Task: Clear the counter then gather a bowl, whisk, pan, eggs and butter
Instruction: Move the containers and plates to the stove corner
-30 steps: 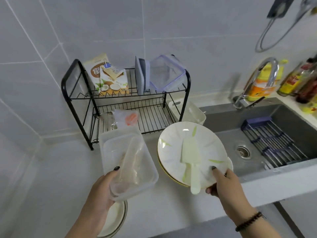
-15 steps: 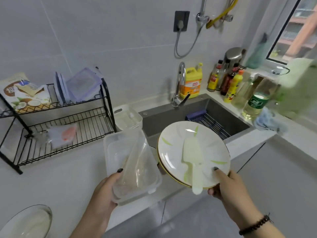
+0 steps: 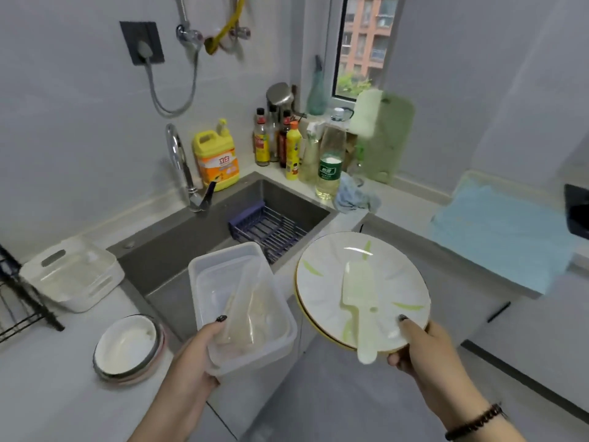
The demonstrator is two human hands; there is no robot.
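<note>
my left hand point(image 3: 194, 355) grips clear tub point(image 3: 242, 301) off table front edge | right hand point(image 3: 424, 349) pinches plate stack point(image 3: 322, 282) rim, spatula point(image 3: 360, 301) on top, over floor | bowls point(image 3: 127, 346) at table's sink-side edge

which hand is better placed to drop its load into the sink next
Left, probably. The left hand holds the clear plastic container right at the front edge of the sink. The right hand holds the stacked plates with the pale spatula out over the floor, off to the sink's right.
</note>
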